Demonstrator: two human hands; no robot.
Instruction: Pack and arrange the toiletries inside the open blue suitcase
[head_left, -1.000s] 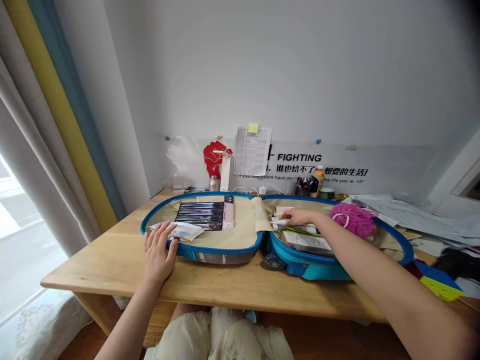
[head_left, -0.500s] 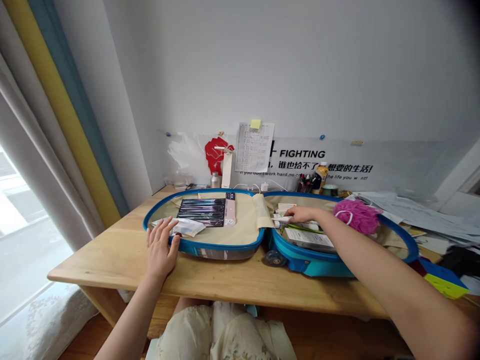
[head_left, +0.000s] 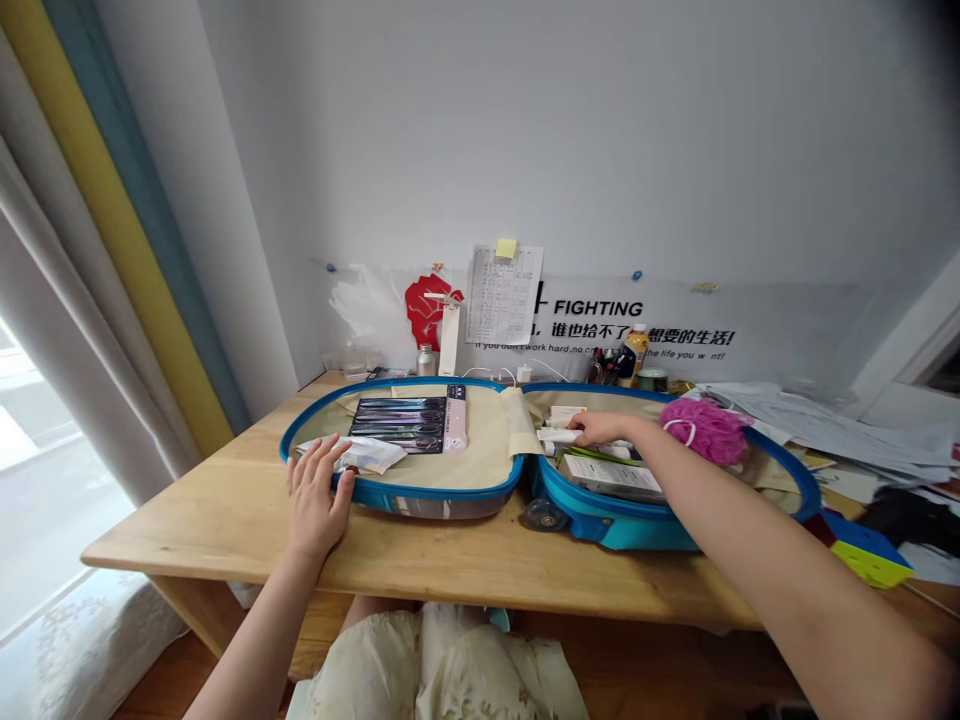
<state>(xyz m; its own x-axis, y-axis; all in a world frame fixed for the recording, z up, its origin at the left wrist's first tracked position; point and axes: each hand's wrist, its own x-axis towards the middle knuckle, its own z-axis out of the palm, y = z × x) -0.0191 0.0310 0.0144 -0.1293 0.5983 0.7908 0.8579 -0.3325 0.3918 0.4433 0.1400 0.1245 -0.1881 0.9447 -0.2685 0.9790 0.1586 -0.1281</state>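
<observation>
An open blue suitcase (head_left: 450, 495) lies on the wooden surface (head_left: 465, 565). The left hand (head_left: 315, 500) rests flat on its left rim, fingers spread wide. Inside the right half, the right hand (head_left: 600, 428) grips a white tube (head_left: 559, 436) in its fingers.

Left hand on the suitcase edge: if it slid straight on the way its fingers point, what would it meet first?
The left hand would likely meet the white packet just inside the suitcase rim.
</observation>
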